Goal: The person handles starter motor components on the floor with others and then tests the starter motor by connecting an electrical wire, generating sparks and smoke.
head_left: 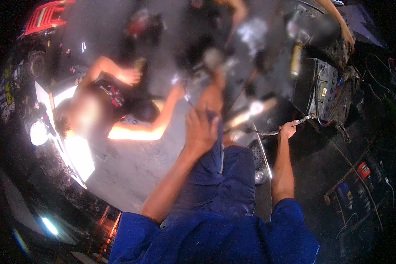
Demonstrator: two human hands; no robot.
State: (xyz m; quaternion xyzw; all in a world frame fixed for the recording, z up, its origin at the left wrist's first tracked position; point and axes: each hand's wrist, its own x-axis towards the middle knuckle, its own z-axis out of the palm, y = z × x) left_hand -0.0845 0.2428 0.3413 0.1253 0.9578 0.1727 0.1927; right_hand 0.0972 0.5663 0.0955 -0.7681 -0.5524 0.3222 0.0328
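Note:
My left hand (201,132) rests on the blue trousers (218,176) near my knee, its fingers spread and nothing visible in them. On the right, my right hand (287,129) is closed round a cable (268,133) that runs from beside my leg up to a metal box-shaped machine (328,88). A thin bright metal rod (262,149) and a perforated metal part (258,158) lie just left of my right forearm.
Another person (90,110) sits at the left, one arm reaching toward my knee. Another person's arm (339,22) is at the top right. A yellow can (296,58) stands near the machine. Bright white panels (77,154) are behind the person at left.

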